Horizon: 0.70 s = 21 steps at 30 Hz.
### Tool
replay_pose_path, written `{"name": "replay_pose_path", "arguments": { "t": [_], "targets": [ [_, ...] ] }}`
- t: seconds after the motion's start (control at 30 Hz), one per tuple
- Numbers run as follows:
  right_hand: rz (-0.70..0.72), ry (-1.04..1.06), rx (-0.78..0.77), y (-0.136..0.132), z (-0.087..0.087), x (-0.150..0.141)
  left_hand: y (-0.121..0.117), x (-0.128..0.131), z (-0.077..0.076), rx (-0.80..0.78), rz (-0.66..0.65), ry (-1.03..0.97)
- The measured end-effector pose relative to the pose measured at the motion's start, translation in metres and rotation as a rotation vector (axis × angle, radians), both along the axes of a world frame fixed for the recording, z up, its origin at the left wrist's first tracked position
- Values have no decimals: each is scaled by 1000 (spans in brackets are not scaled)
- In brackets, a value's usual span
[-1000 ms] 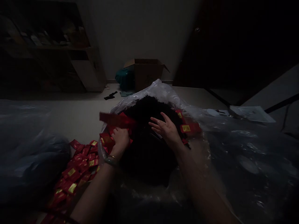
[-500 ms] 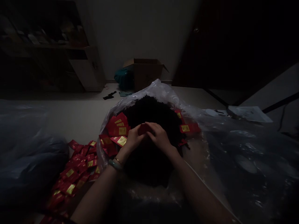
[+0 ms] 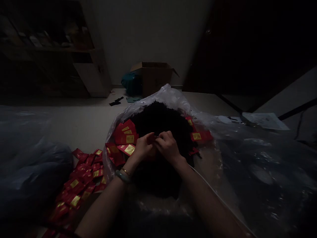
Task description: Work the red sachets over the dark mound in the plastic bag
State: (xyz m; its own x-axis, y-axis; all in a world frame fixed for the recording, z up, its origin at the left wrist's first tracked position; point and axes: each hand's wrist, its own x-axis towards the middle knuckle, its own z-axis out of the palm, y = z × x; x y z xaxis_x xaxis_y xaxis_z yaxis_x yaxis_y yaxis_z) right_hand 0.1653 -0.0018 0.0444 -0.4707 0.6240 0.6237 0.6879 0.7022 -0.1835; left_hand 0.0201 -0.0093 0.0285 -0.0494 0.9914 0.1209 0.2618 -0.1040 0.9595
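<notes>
My left hand [image 3: 144, 146] and my right hand [image 3: 168, 145] meet over a heap of black, crinkly loose material [image 3: 158, 114] in a clear plastic bag [image 3: 170, 94]. Between their fingertips is a small red packet [image 3: 152, 139], mostly covered by the fingers. Both hands are closed on it, the right one with its fingers curled in a pinch. Beside my left hand, several flat red packets with gold labels [image 3: 125, 132] lie on the heap's left edge. Another red packet [image 3: 201, 136] rests on the right edge.
A pile of filled-looking red packets [image 3: 84, 173] lies at the left, next to a bulky plastic-wrapped bundle [image 3: 37, 172]. An open cardboard box [image 3: 157, 79] and a teal bag [image 3: 131, 83] stand by the wall. Clear plastic sheeting [image 3: 262, 162] spreads at the right.
My right fingers have curled in from lying along the packet to a pinch at its upper part. The packet shows less between the hands. The surroundings are unchanged.
</notes>
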Motion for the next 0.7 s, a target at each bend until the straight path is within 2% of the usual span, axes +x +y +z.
{"name": "replay_pose_path", "arguments": {
  "t": [0.07,0.13,0.23,0.3,0.43,0.57,0.7],
  "targets": [
    [68,24,-14,3,1,3,-1,-3,3,22,-10,75],
    [76,100,-81,7,4,9,0,-9,5,4,-49,85],
    [17,200,-279,12,13,20,3,-19,2,-104,-216,-30],
    [31,215,-431,13,19,25,4,-23,-2,-180,-292,-149],
    [117,231,-628,12,24,22,2,-23,-2,-314,-291,-255],
    [153,184,-601,11,21,19,-2,-22,12,-435,-287,-227],
    [196,59,-529,10,18,21,-1,-28,21,-391,-260,-155]
  ]
}}
